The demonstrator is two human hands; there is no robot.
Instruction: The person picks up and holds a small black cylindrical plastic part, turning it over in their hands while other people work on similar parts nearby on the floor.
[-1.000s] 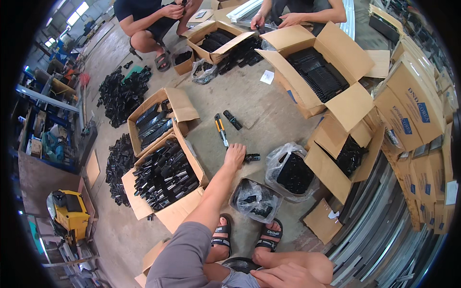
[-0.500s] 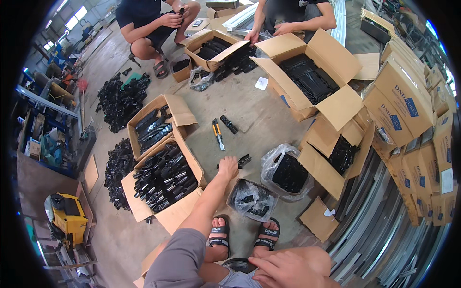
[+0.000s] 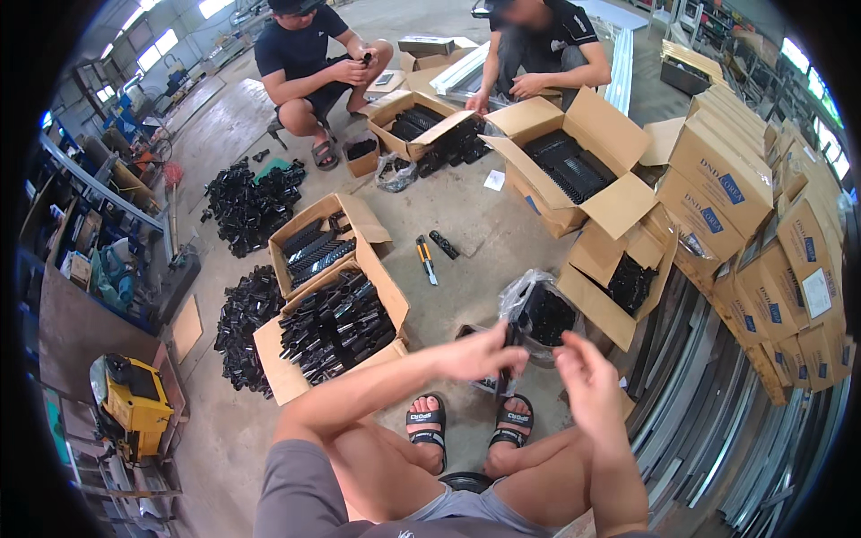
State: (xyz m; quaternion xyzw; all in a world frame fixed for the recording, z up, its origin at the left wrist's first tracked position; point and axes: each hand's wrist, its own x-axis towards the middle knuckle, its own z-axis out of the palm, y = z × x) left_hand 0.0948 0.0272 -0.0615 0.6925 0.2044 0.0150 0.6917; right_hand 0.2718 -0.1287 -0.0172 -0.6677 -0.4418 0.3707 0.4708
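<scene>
A black tube-like part (image 3: 506,366), blurred by motion, stands roughly upright in my left hand (image 3: 475,355), whose fingers are closed round it. My right hand (image 3: 585,377) is raised just to the right of it, fingers bent and apart, with nothing visible in them. Below and behind the hands is a plastic-lined container (image 3: 468,332), mostly covered by my left hand. Close behind, a clear bag (image 3: 517,293) lines a container full of small black pieces (image 3: 549,316). Farther off on the floor lie an orange and black utility knife (image 3: 425,260) and another black part (image 3: 443,244).
At left, an open cardboard box (image 3: 400,314) holds many black parts, with black heaps (image 3: 247,323) beside it. Another open box (image 3: 668,278) stands at right, near stacked cartons (image 3: 717,179) and metal profiles (image 3: 717,386). Two people (image 3: 309,72) (image 3: 538,67) crouch across from me.
My left hand has lifted a black part off the floor and brought it up and to the right. My right hand has risen from my knee toward it. The view has shifted.
</scene>
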